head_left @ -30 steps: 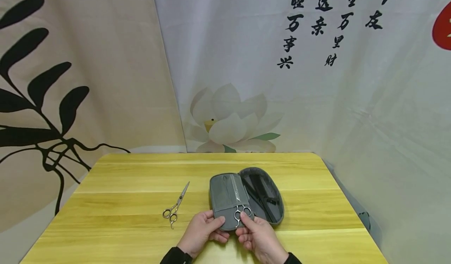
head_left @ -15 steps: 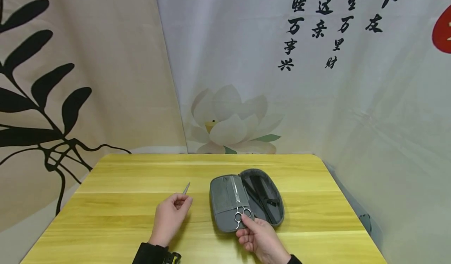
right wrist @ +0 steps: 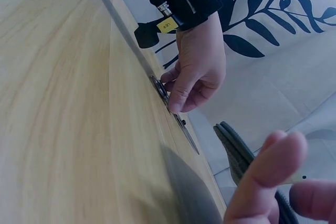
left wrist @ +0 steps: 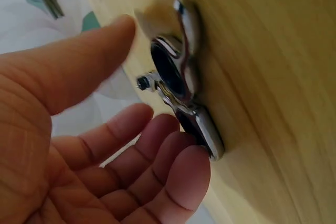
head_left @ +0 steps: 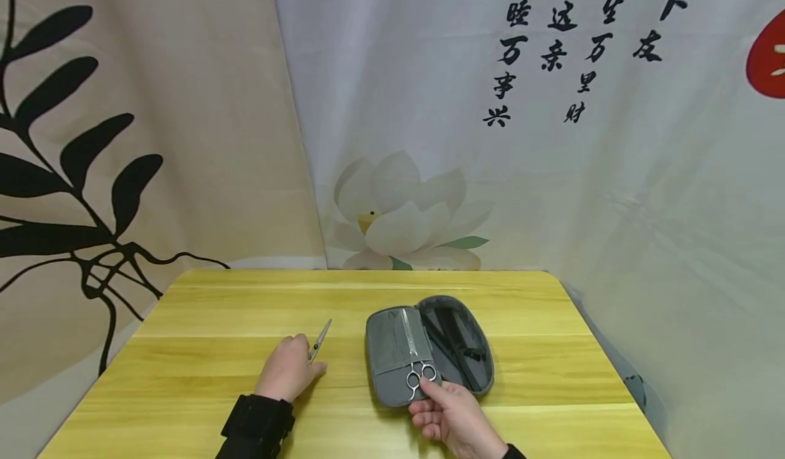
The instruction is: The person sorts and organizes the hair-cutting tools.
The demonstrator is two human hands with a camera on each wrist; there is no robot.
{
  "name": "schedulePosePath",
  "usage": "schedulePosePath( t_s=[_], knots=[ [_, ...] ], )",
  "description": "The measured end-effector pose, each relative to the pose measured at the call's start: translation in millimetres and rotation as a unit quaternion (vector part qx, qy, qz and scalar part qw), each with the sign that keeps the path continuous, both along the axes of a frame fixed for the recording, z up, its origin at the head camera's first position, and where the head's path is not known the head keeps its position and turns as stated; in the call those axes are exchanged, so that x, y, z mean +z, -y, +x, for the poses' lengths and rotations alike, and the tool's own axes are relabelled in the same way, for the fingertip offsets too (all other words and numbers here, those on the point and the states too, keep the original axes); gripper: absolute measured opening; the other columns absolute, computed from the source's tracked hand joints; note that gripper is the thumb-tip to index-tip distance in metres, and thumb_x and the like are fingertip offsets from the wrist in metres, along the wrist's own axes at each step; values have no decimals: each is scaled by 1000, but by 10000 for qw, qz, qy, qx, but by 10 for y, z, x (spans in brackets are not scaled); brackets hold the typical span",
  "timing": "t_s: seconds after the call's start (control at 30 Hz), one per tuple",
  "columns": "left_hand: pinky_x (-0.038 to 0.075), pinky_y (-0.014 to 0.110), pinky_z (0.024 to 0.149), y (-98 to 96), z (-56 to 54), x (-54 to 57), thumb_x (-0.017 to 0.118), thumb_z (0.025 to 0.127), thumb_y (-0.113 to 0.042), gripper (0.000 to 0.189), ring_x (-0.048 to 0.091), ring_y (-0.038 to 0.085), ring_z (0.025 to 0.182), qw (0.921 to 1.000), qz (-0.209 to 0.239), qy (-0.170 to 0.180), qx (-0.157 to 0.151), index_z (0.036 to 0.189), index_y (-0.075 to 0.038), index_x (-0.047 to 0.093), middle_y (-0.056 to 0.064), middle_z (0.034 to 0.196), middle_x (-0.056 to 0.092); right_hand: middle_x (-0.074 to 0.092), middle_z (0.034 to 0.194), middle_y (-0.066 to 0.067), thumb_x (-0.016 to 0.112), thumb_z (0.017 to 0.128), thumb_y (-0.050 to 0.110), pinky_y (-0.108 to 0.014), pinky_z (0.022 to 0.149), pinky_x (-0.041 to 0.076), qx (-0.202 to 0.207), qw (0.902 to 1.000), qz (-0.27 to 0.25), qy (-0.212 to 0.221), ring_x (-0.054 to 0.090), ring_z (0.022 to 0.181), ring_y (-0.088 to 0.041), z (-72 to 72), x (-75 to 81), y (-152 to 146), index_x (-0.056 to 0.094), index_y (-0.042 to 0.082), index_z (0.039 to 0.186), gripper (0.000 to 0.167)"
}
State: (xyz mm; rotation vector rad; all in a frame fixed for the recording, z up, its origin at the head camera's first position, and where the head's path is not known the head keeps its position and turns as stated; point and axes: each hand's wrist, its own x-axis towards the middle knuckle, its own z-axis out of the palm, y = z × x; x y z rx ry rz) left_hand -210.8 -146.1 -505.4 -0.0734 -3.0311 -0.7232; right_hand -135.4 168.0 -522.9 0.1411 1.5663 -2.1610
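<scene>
My left hand [head_left: 288, 369] is over a pair of silver scissors [head_left: 318, 344] lying on the table. In the left wrist view its fingertips are at the scissors' finger rings [left wrist: 191, 90], while the thumb stands apart from the metal. The unfolded grey zip case [head_left: 385, 391] lies to the right. At its lower corner, my right hand [head_left: 452, 413] pinches the edge, with the thumb on top near the rings of a second pair of scissors [head_left: 409, 333]. That pair sits with its blades in the case's clear pocket.
The case's right half holds several black items [head_left: 452, 329], one of them long and thin. All of it lies on a yellow wood-grain table [head_left: 245, 309]. A printed curtain [head_left: 429, 91] hangs behind the table.
My left hand has left the case's lower left edge and moved left to the loose scissors, which lie in about the same place. My right hand stays at the case.
</scene>
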Motion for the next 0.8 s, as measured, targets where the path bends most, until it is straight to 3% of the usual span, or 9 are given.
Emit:
schedulePosePath(
  t_s=[0.17,0.37,0.53,0.8],
  knots=[
    [48,35,58,26,-10,-22,88,86,-8,27,54,22,66,9998,-171,69,-108,88,-1,62,8,76,57,77,81,3,62,109,35,-18,59,56,92,9999,-54,8,69,65,-3,12,0,5,54,9,104,27],
    [53,40,57,103,-10,-33,93,81,-16,34,58,27,66,9971,-692,-320,-24,83,-3,62,10,75,57,77,83,3,61,109,38,-21,61,58,216,9997,-44,51,71,69,-4,13,9,-14,58,9,106,29],
    [48,37,52,131,-41,23,92,83,-17,36,56,25,60,9971,-764,58,39,80,-5,58,7,69,58,77,84,4,61,109,38,-21,63,59,330,9994,-93,60,71,71,-5,17,19,-39,58,8,109,30],
    [32,30,53,165,-64,106,85,89,-13,29,44,17,55,9958,-467,669,-426,67,-12,66,0,58,54,76,86,3,61,109,39,-23,66,60,393,9992,-20,85,72,75,-7,28,33,-95,61,6,114,33]
  ],
)
